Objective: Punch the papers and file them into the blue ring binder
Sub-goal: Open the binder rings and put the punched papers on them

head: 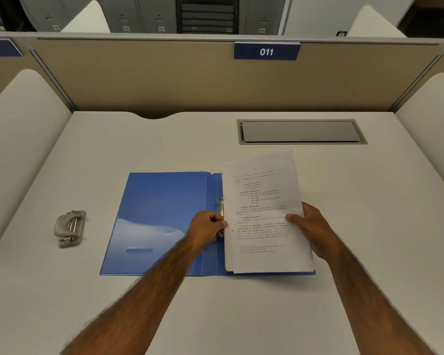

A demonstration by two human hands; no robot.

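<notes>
I see the papers (264, 213) over the open blue ring binder (162, 216), beside its rings (220, 203). My left hand (207, 230) pinches their left edge; my right hand (312, 226) grips the right edge, thumb on top.

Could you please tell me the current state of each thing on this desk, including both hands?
Binder: open, flat on desk.
Papers: stacked on binder's right half, held at both edges.
Punch: untouched, left of binder.
Desk hatch: closed.
Left hand: pinching papers at rings.
Right hand: gripping papers' right edge.
</notes>
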